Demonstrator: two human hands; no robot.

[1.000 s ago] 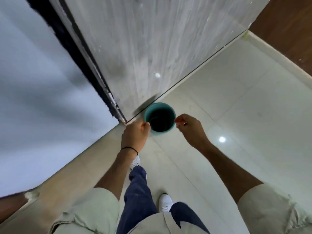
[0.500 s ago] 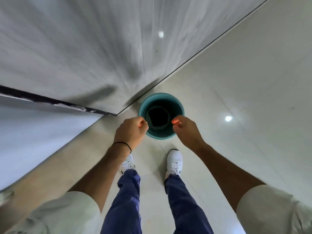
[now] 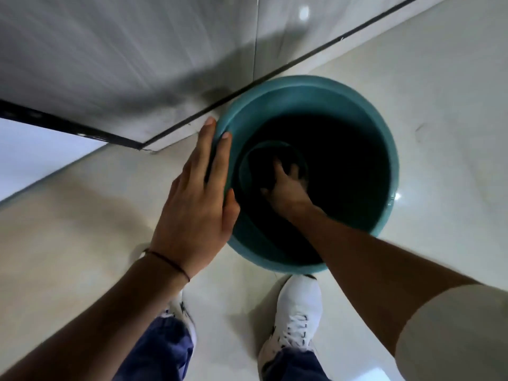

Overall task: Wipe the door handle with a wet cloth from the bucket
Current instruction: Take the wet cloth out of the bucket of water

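**One bucket, two hands, two shoes**

At the far left a pale panel (image 3: 41, 158) meets a dark strip (image 3: 68, 127), and right of that stands one grey wall (image 3: 123, 50) whose foot runs along a dark line toward the top right corner of the floor (image 3: 439, 92). The floor is glossy pale tile, with two bright light spots on view, one up on the wall and one just beside the bucket's right side.

The left hand (image 3: 195, 204) lies flat and spread on the bucket's left rim, fingers (image 3: 222, 158) stretched forward along the lip, thumb hooked just inside. One thin dark band (image 3: 167, 261) circles its wrist.

One teal bucket (image 3: 384, 149) stands on the floor close to the wall's foot, its inside very dark. A smaller round shape (image 3: 275, 145) shows low down in it; what that is cannot be told.

The right hand (image 3: 286, 188) reaches deep into the bucket, fingers curled downward onto something dark. Whether it grips the cloth cannot be told, for no cloth is clearly seen in the gloom. The forearm crosses the bucket's near rim, and a pale sleeve (image 3: 453, 331) covers the upper arm.

Below, two white shoes stand on the floor: the left shoe (image 3: 178, 312) half hidden by the left forearm, the right shoe (image 3: 297, 312) just beside the bucket's near edge. Two blue trouser legs (image 3: 165, 350) rise above them.
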